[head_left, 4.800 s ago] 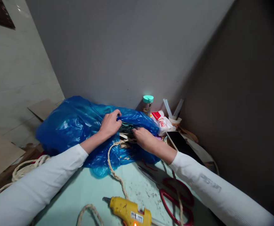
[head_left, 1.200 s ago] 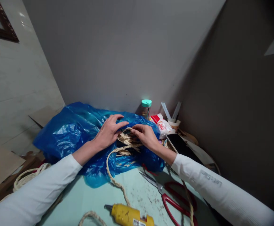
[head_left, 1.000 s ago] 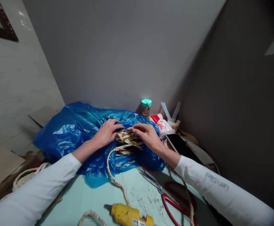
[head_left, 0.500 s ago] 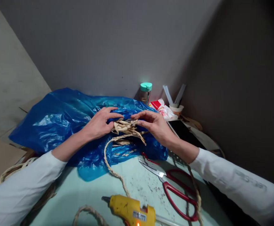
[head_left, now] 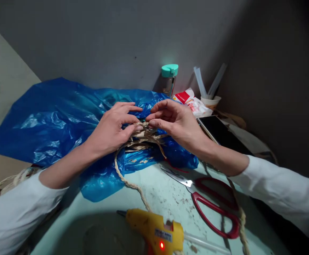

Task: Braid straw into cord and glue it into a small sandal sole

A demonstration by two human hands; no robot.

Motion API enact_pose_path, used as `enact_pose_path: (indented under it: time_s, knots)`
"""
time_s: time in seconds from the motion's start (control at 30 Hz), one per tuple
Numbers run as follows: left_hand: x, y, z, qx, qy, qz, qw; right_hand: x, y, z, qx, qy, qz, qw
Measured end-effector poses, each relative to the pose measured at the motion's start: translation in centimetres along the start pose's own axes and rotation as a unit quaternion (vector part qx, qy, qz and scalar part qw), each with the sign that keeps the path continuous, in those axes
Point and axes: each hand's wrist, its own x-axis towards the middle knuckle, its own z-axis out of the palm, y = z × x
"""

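Observation:
Both hands meet over a blue plastic bag [head_left: 53, 124], at the end of a pale braided cord [head_left: 131, 184] of dried plant fibre. My left hand [head_left: 114, 125] pinches the braid between thumb and fingers. From the other side, my right hand [head_left: 177, 120] grips the same braid between thumb and forefinger. Loose dry fibre strands [head_left: 139, 143] stick out below the fingertips and partly lie on the bag. The cord runs down from there across the pale green tabletop [head_left: 154, 187] toward a glue gun.
In front lies a yellow glue gun [head_left: 154, 226] with a red light on and a clear stick in its rear. Red-handled scissors [head_left: 212, 209] lie to the right. Behind them are a phone [head_left: 223, 132], a teal-lidded jar [head_left: 169, 71] and a cup of clear sticks [head_left: 211, 102].
My hands have drawn closer together on the fibre, and the fingertips now cover more of the braid. The whole view has shifted and come nearer to the table.

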Motion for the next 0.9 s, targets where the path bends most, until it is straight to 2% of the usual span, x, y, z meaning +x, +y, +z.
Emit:
enact_pose_path:
  time_s: [0.13, 0.3, 0.43, 0.63, 0.9]
  knots:
    - [-0.3, -0.4, -0.4, -0.080, -0.040, -0.062, 0.994, 0.2, -0.1, -0.3, -0.031, -0.019, 0.003, 0.999]
    - [-0.3, -0.7, -0.8, -0.146, -0.084, -0.114, 0.979, 0.4, 1.1, -1.0, -0.150, -0.090, -0.025, 0.984]
    - [-0.1, -0.7, -1.3, -0.174, -0.105, -0.134, 0.970, 0.7, 1.4, -0.8, -0.215, -0.086, -0.032, 0.972]
    - [0.2, -0.5, -1.4, -0.220, -0.078, -0.203, 0.951, 1.0, 0.4, -0.5, -0.238, -0.045, -0.037, 0.970]
    - [0.3, -0.4, -1.2, -0.223, -0.048, -0.244, 0.943, 1.2, 1.6, -0.8, -0.168, -0.058, 0.006, 0.984]
